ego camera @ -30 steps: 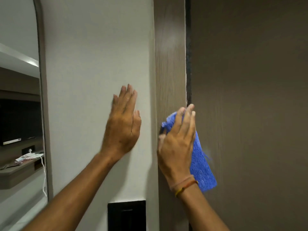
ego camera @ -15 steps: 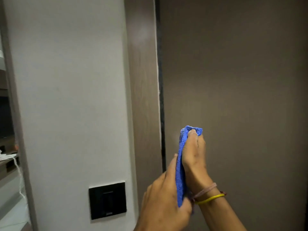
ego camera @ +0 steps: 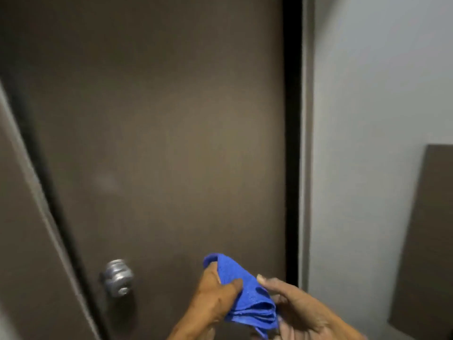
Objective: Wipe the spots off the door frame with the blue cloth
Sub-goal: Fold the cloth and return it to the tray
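Because the blue cloth [ego camera: 247, 293] is bunched and folded between both hands low in front of the brown door [ego camera: 159, 143], it reads as soft, light and limp — it will flop unless gathered into a pad. The left hand [ego camera: 215, 293] pinches its upper end, thumb closed over the fabric; the right hand [ego camera: 294, 307] cups the lower folds, fingers loosely curled against them. Neither grip is pressing it to anything. A flat palm behind 1 folded wad would likely suit the dark door frame [ego camera: 291, 168] just right of it — no spots are discernible in this blur.
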`<state>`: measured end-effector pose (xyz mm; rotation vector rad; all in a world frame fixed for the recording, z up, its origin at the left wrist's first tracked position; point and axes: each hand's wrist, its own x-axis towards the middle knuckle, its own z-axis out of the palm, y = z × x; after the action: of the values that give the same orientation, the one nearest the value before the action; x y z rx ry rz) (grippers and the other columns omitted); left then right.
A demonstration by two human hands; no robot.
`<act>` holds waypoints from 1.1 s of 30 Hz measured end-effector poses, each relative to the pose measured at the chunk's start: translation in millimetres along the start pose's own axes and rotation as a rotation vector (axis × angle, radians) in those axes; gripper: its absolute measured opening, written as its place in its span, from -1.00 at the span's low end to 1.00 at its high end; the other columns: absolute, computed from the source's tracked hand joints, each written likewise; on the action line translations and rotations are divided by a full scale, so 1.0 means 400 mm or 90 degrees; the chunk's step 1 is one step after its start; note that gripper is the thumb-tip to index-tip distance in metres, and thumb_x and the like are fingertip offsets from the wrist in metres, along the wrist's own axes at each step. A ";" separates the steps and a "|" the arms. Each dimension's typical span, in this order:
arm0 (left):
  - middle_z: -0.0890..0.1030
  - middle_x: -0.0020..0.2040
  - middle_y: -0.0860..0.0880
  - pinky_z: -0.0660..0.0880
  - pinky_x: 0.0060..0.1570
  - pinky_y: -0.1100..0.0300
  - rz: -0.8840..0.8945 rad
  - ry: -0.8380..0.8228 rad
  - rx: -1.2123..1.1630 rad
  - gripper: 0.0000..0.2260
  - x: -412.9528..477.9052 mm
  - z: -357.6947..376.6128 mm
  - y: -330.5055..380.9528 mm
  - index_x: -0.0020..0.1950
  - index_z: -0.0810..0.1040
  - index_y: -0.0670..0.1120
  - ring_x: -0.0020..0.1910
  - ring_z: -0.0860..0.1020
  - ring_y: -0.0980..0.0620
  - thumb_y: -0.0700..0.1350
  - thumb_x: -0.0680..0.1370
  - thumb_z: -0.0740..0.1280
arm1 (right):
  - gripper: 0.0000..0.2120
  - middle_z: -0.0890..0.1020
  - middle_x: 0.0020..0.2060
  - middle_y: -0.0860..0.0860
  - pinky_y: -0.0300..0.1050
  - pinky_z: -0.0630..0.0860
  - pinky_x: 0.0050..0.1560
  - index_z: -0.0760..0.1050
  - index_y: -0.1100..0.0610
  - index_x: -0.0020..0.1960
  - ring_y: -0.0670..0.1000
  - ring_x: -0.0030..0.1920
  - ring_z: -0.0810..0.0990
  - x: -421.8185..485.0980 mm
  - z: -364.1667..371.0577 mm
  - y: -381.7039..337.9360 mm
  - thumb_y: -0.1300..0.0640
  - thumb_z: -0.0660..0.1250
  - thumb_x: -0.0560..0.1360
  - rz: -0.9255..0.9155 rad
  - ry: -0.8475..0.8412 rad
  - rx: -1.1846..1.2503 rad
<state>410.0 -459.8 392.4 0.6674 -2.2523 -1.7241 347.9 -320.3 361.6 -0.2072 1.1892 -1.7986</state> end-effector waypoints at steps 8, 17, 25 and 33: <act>0.62 -0.32 -0.18 0.54 -0.62 0.20 -0.318 -0.239 -0.087 -0.95 0.017 0.546 -0.132 -0.08 0.51 -0.22 -0.59 0.59 0.00 -0.34 0.51 0.30 | -0.69 0.56 0.15 0.41 0.19 0.46 0.17 0.43 0.48 0.22 0.31 -0.01 0.58 -0.148 -0.506 0.122 0.34 0.23 0.53 0.046 0.432 0.164; 0.59 -0.26 -0.23 0.51 -0.67 0.20 -0.633 -0.339 -0.035 -0.80 0.053 1.220 -0.446 0.12 0.50 -0.39 -0.40 0.58 -0.13 -0.34 0.53 0.28 | -0.84 0.59 -0.48 0.18 -0.31 0.38 -0.75 0.43 0.37 -0.27 0.10 -0.57 0.56 -0.294 -1.158 0.394 0.43 0.29 0.49 0.137 0.711 0.299; 0.60 -0.23 -0.17 0.57 -0.52 0.29 -0.564 -0.401 0.071 -0.92 0.181 1.591 -0.605 -0.20 0.51 -0.20 -0.30 0.60 -0.03 -0.29 0.49 0.34 | -0.62 0.50 0.24 0.37 -0.01 0.58 0.00 0.32 0.44 0.31 0.29 0.16 0.55 -0.274 -1.532 0.410 0.37 0.26 0.52 0.083 0.759 0.252; 0.59 0.11 -0.18 0.57 0.08 0.05 -0.377 -0.408 0.266 -0.68 0.298 1.854 -0.853 0.27 0.44 -0.18 0.04 0.59 -0.17 -0.24 0.52 0.32 | -0.57 0.51 0.25 0.22 0.13 0.49 0.26 0.32 0.31 0.33 0.23 0.23 0.52 -0.191 -1.815 0.521 0.27 0.32 0.50 0.143 0.764 0.020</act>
<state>52.3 43.9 -154.4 1.0765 -3.1608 -1.9265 95.9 178.7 -152.0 1.1305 1.8537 -1.7053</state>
